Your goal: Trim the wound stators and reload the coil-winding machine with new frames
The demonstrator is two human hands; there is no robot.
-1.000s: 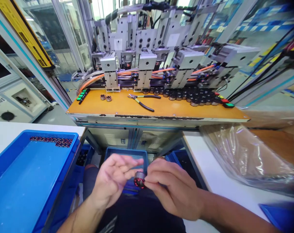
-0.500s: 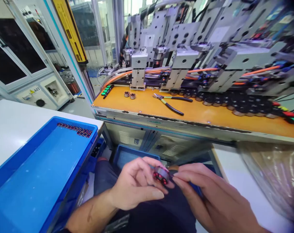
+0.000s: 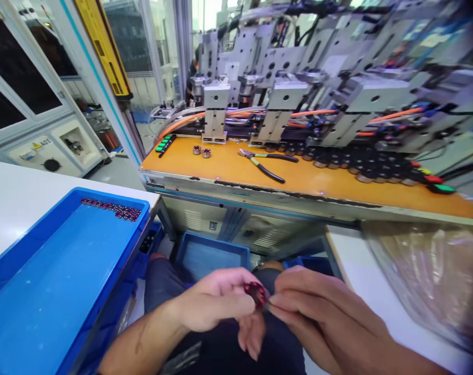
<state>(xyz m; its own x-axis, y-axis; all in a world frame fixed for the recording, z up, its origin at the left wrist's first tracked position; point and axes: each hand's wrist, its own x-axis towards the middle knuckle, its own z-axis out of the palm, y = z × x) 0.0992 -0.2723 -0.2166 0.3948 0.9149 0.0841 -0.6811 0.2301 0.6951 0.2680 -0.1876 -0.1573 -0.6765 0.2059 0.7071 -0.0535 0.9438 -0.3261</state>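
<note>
- Head view, hands: the left hand is partly closed, its thumb lying across the front of a small ring-shaped part and its fingers behind, so the part is gripped between them.
- The right hand has its thumb and forefinger brought together at the ring's right edge — blur hides whether they pinch it or something thin beside it.
- The ring, dark with red spots, is above the person's lap, its open face tilted toward the camera.
- Below and beyond the hands is a blue bin.
- To the left, a large blue tray holds rows of small red-and-dark parts along its far end.
- On the orange bench ahead: two small round parts side by side, pliers with handles spread, and — farther right — a cluster of black-topped cylinders.
- Clear plastic lies at the right.
</note>
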